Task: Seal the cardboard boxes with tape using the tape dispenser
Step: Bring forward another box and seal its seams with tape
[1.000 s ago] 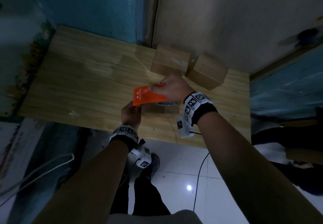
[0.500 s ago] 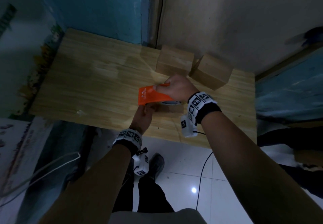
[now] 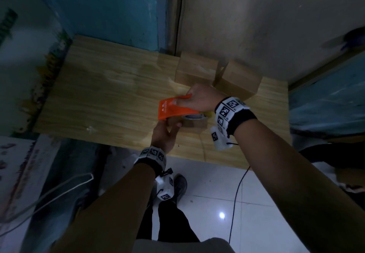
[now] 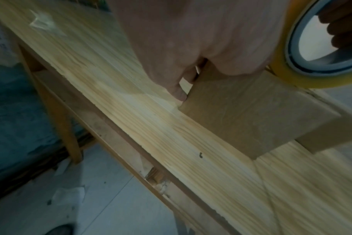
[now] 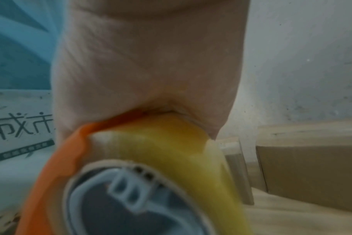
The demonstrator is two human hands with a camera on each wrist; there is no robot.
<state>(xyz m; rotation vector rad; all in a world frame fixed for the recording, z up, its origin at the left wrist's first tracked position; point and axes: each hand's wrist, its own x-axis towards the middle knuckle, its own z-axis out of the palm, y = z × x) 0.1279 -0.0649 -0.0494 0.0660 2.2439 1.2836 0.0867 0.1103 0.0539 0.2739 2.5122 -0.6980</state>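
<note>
Centrally, on the wooden tabletop [image 3: 98, 98], the right hand [image 3: 201, 99] has its grip clamped on the orange tape dispenser [image 3: 171, 109], fingers curled over the top edge of its orange shell. The dispenser carries a roll of yellowish tape [image 4: 287, 70] with a grey-blue core, seen close in both wrist views. It sits directly above a small cardboard box [image 3: 194, 125], which lies near the front edge of the tabletop.

The left hand [image 3: 166, 135] holds this box at its left end: the thumb lies on the near top edge, and in the left wrist view the fingers [image 4: 177, 90] reach down the left side to the wood. Its grip is thus closed round the box corner.

Two further cardboard boxes stand at the back of the tabletop, against the pale wall: the left rear box [image 3: 195, 71] and the right rear box [image 3: 240, 81], set just beside each other with a narrow gap between. Whether their flaps are taped cannot be told.

Below the tabletop, white floor tiles [image 3: 213, 189] and a dark cable [image 3: 235, 203] are visible.
</note>
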